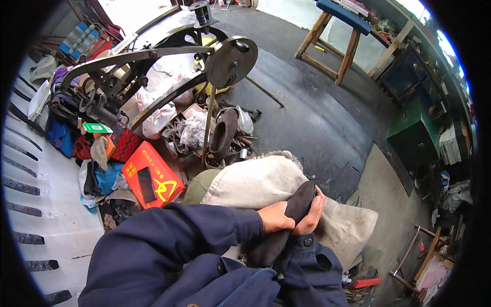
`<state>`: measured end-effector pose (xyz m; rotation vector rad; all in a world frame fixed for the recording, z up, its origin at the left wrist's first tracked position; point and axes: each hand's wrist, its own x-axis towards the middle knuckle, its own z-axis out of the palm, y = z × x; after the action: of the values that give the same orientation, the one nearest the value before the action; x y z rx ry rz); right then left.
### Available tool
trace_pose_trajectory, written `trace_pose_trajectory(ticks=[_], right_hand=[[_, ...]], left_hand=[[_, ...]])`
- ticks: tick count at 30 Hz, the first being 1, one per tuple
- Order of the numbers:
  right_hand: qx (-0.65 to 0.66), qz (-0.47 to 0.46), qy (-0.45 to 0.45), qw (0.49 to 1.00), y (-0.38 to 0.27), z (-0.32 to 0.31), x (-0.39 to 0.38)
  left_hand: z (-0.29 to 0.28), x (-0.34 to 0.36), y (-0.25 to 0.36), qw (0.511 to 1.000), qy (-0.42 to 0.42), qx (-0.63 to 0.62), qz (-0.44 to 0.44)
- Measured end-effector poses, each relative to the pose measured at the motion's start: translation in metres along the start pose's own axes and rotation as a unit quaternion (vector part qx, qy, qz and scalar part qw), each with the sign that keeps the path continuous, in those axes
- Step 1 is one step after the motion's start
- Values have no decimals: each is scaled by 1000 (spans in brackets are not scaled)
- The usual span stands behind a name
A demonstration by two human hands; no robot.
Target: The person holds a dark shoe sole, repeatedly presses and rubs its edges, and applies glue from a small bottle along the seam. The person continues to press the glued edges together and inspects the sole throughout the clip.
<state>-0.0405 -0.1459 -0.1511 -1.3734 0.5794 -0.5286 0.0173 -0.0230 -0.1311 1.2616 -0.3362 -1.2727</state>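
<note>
Over my lap, both hands hold a dark soft shoe (300,198), tilted with one end up and away from me. My left hand (276,218) is closed in a fist against its near side. My right hand (310,215) wraps round the other side, fingers along the upper end. The shoe's lower part disappears between my sleeves. Whatever else the fingers may pinch is hidden. Under the shoe a beige cloth (255,179) covers my legs.
A hand-cranked sewing machine (231,60) stands ahead on the left. Near it lie another dark shoe (224,134), an orange-red box (134,176) with a black phone (147,184) on top, and loose bags. A blue-topped stool (343,18) and green cabinet (413,134) stand right.
</note>
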Motion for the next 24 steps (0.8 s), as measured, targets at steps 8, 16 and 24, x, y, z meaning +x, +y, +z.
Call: trace_pose_trajectory(ticks=[8, 16, 24], right_hand=[[28, -15, -7, 999, 1, 1, -1], [14, -20, 5, 1000, 7, 0, 2], [17, 2, 4, 1000, 6, 0, 2]], left_hand=[[-4, 6, -14, 1000, -3, 20, -1], [-4, 1, -4, 998, 1, -54, 14], [-3, -1, 0, 999, 5, -44, 8]])
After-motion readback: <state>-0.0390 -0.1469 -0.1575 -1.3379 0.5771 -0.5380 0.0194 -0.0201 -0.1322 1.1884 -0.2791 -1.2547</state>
